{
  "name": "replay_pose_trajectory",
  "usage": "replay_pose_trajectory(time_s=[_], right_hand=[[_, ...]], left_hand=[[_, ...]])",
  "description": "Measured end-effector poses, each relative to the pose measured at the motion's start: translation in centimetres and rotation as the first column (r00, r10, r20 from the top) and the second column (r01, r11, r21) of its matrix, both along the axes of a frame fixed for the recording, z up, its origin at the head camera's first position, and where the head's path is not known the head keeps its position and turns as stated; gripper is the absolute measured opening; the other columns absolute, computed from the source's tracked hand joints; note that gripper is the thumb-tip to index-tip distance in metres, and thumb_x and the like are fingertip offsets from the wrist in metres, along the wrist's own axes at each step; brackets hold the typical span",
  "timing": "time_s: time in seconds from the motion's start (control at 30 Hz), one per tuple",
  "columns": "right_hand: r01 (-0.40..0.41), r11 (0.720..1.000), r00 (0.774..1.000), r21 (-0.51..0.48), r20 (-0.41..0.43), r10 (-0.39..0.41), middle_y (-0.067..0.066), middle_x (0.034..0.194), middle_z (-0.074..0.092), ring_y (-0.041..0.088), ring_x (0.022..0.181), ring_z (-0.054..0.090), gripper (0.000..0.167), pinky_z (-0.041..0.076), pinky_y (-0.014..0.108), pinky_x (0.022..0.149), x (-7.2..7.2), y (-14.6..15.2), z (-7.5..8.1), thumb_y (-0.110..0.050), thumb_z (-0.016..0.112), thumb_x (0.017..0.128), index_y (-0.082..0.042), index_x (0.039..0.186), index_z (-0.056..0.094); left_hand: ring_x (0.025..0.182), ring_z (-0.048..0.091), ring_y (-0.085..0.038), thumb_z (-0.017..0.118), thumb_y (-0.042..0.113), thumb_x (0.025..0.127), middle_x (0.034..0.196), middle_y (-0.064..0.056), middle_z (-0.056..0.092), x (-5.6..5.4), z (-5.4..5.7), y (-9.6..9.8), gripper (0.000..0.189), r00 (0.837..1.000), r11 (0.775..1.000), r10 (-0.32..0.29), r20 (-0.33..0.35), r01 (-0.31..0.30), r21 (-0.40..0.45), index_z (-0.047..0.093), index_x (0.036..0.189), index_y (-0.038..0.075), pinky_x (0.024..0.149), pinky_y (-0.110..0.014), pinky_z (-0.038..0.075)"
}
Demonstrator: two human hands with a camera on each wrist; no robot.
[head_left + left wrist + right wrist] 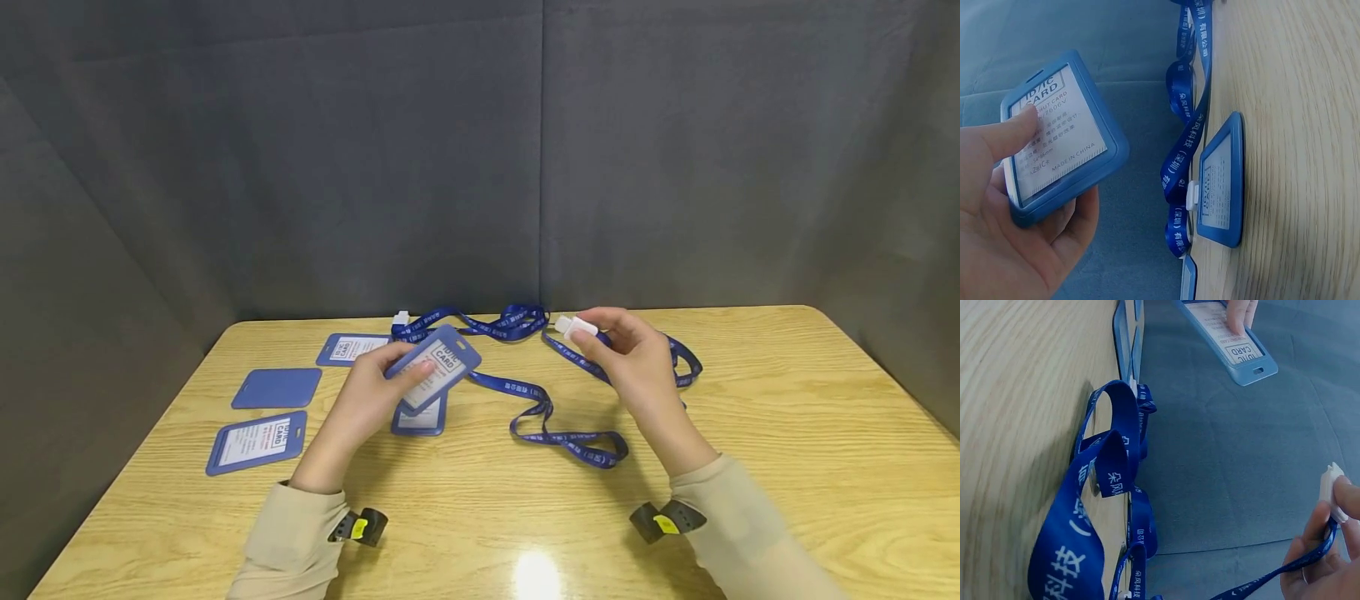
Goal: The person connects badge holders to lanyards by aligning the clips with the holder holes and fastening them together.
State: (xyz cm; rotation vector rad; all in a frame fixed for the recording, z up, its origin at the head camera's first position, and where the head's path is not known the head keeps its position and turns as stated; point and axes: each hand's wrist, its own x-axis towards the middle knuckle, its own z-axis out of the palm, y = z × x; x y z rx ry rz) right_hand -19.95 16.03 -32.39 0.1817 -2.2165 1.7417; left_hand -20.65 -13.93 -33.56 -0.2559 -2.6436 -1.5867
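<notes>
Between thumb and fingers, my left hand [372,389] holds a blue ID card holder [442,364] above the table. Its printed insert and slotted end show clearly in the left wrist view, the thumb lying on the card face [1060,134]. My right hand [633,354] pinches the white plastic clip [576,327] of a blue lanyard [1310,557], whose strap trails down from the fingers. The held card holder and the clip are apart. Below the left hand lies another card holder [420,419], partly covered by the held one, with a blue lanyard [551,417] stretching rightward.
At the left lie a card holder with its insert up [257,442], a plain blue one [276,388] and a third farther back [348,348]. Along the back runs another printed lanyard [480,325] with a white clip [401,318]. A dark curtain [450,167] hangs behind the table.
</notes>
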Motion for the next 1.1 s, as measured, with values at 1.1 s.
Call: replay_pose_trajectory(time_s=[1.1], right_hand=[[-0.088,0.907,0.991,0.411,-0.057,0.122,0.006,0.119,0.069,0.020,0.097,0.064,0.020,0.051,0.035,0.074,0.7,-1.9,-1.0,-0.014,0.074,0.091,-0.009,0.110,0.073]], left_hand=[[0.079,0.062,-0.019,0.069,0.022,0.095,0.098,-0.007,0.068,1.1,-0.4,2.7,0.023,0.995,0.995,-0.101,0.024,0.101,-0.008,0.071,0.112,0.008,0.066,-0.033,0.053]])
